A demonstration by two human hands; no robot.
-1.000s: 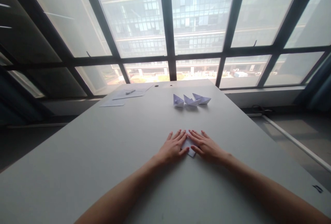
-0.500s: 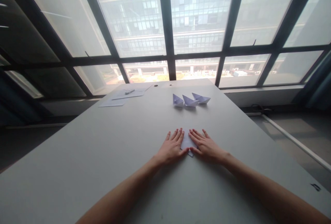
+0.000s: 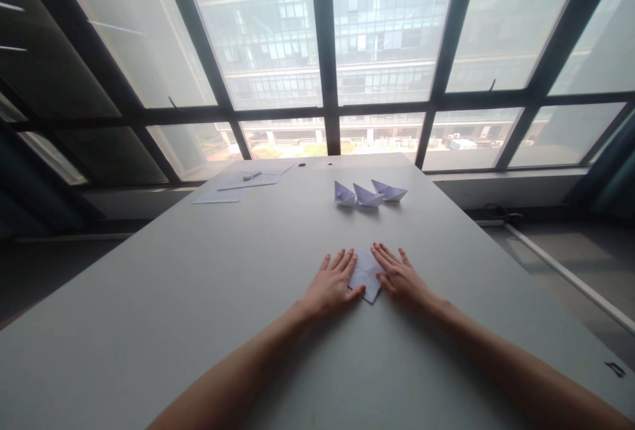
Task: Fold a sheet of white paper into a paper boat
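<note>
A small folded sheet of white paper (image 3: pixel 366 274) lies flat on the table between my hands, one corner pointing toward me. My left hand (image 3: pixel 333 284) rests flat over its left edge, fingers stretched out and thumb on the paper. On the opposite side, my right hand (image 3: pixel 399 276) lies with fingers extended, its thumb and fingertips at the paper's right edge. Beyond them stand three folded paper boats: a left one (image 3: pixel 344 194), a middle one (image 3: pixel 368 196) and a right one (image 3: pixel 389 190).
Flat white sheets (image 3: pixel 218 196) lie at the table's far left, with a small pen-like object (image 3: pixel 252 176) on top. The white table (image 3: pixel 198 284) reaches to a wall of windows. A small dark mark (image 3: pixel 615 369) shows near its right edge.
My right hand has shifted a little to the right and away from my left, uncovering more of the folded paper. My left hand stays on the paper.
</note>
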